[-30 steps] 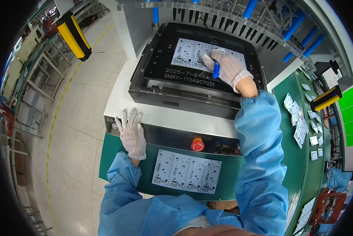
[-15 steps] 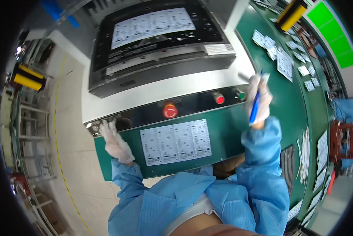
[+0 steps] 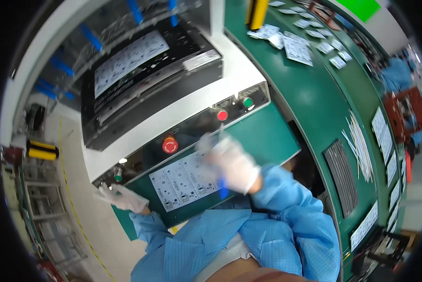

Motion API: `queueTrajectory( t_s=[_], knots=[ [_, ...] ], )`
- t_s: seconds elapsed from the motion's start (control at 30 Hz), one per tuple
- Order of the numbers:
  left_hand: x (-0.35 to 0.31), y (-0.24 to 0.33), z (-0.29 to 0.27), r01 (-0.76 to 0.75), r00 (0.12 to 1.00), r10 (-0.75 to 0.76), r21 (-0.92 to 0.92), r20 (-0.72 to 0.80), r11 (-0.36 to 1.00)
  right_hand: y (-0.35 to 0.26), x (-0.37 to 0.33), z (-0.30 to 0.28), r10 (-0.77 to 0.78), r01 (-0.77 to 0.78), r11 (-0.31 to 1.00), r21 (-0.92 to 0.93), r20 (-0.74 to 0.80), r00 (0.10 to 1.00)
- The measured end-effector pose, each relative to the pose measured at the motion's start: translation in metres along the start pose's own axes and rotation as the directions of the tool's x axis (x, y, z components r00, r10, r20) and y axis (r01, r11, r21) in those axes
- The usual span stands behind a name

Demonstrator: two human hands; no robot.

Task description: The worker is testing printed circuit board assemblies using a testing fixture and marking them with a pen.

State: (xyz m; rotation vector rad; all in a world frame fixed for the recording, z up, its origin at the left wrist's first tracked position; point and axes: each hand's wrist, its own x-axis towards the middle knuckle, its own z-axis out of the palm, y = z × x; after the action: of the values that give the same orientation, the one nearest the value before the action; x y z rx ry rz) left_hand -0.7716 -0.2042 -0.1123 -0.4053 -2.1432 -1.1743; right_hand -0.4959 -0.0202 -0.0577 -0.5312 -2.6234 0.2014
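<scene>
— White-gloved, both of them. The right hand hovers over the right end of the printed panel sheet, blurred, fingers curled round a blue pen-like tool whose tip I can't make out.

— And the sheet itself?

— It lies flat on the green desk, just below the machine's button strip, almost straight under the red emergency button. Its long axis runs left to right, parallel to that strip and slightly tilted with it. Seen from the right hand, most of the sheet stretches away to the left.

— Which hand is nearer?

— The right one, plainly; it overlaps the sheet's right edge. The left hand is off the sheet's left end, at the desk's corner, below a small green knob. It looks spread flat, palm down, holding nothing, though whether it presses on the desk I can't tell.

— Arm pose?

— The right forearm, in a blue sleeve, comes up from the lower edge, wrist bent toward the sheet. The left sleeve reaches out to the side, well away from the red button.
</scene>
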Motion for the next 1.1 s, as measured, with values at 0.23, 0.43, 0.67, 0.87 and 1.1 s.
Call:
queueTrajectory(
  t_s=[0.23, 0.43, 0.67, 0.87, 1.1],
  knots=[
    [-0.004, -0.031, 0.017, -0.297, 0.952, 0.294, -0.032, -0.084, 0.954, -0.067, -0.023, 0.085, -0.338, 0.331, 0.932, -0.146, -0.02, 0.941],
    [-0.009, -0.005, 0.008, -0.452, 0.892, 0.427, -0.366, -0.151, 0.814, -0.049, -0.027, 0.048, -0.262, 0.327, 0.94, 0.092, -0.416, 0.871],
    [-0.126, 0.128, -0.047, 0.184, 0.893, 0.133, -0.617, 0.431, 0.765, 0.034, -0.034, -0.056, 0.327, 0.417, 0.55, 0.724, -0.646, 0.69],
    [-0.23, 0.333, -0.05, 0.61, 0.27, 0.413, -0.486, 0.87, 0.626, 0.098, -0.164, -0.195, 0.755, -0.065, 0.588, 0.806, -0.519, 0.401],
    [-0.286, 0.535, -0.034, 0.296, -0.103, 0.989, -0.946, 0.102, 0.128, 0.111, -0.276, -0.259, 0.561, -0.198, 0.751, 0.631, -0.766, -0.315]
  ],
)
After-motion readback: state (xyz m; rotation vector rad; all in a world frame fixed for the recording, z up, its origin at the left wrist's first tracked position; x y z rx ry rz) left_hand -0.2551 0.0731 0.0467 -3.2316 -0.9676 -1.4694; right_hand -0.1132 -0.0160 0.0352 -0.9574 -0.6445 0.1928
